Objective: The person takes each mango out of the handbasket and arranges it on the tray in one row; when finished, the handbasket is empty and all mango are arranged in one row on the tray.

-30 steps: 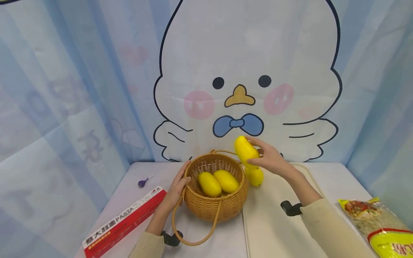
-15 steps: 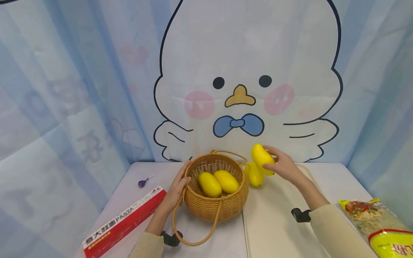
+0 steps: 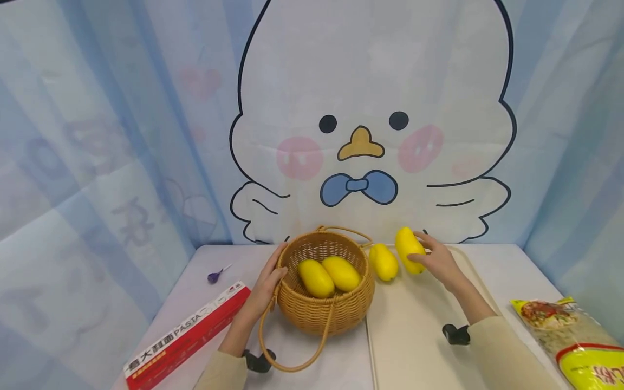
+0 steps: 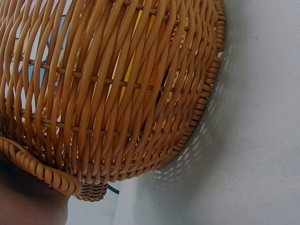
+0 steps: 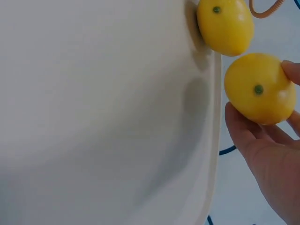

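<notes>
In the head view my right hand (image 3: 441, 265) grips a yellow mango (image 3: 408, 249) above the far part of a cream tray (image 3: 414, 330). Thumb and fingers lie on the mango's sides in the right wrist view, its green stem spot facing the camera. A second mango (image 3: 383, 262) lies on the tray, beside a round wicker basket (image 3: 324, 314). Two more mangoes, one on the left (image 3: 316, 278) and one on the right (image 3: 342, 273), rest inside the basket. My left hand (image 3: 263, 287) rests against the basket's left side, fingers straight, thumb at the rim.
A red and white pasta box (image 3: 187, 338) lies left of the basket, with a purple lollipop (image 3: 214, 277) behind it. At the right lies a yellow bag of noodles (image 3: 572, 336). One basket handle (image 3: 292, 370) hangs toward the front. A printed curtain (image 3: 370, 70) closes the back.
My right hand has carried its mango rightward and down, away from the basket and past the mango lying on the tray. The left hand and the basket have stayed in place.
</notes>
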`<move>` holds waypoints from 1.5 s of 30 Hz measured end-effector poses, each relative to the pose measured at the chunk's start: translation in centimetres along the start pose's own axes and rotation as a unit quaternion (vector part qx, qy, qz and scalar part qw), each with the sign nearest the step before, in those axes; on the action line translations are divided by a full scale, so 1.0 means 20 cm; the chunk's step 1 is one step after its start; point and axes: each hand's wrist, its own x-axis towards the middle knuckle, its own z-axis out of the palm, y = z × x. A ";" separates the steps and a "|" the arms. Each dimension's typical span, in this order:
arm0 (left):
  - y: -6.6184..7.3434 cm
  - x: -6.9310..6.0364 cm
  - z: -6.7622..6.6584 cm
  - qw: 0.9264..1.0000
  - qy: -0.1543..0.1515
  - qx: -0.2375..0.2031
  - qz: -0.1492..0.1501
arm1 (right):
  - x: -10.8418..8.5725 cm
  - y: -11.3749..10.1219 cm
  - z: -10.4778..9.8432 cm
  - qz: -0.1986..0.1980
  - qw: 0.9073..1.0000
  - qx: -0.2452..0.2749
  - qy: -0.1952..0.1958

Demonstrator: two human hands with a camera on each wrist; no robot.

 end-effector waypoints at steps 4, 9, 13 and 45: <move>0.00 0.00 0.00 1.000 -0.003 -0.002 -0.001 | 0.01 0.04 0.02 0.027 0.999 0.035 -0.020; 0.01 -0.01 0.00 1.000 -0.001 -0.001 -0.010 | 0.01 0.08 0.05 0.055 0.996 0.055 -0.036; 0.01 -0.01 0.01 1.000 0.003 -0.001 -0.014 | 0.00 0.10 0.07 0.073 0.995 0.048 -0.038; 0.02 -0.01 0.01 1.000 0.011 -0.005 -0.006 | -0.03 0.11 0.09 0.091 0.995 -0.029 0.006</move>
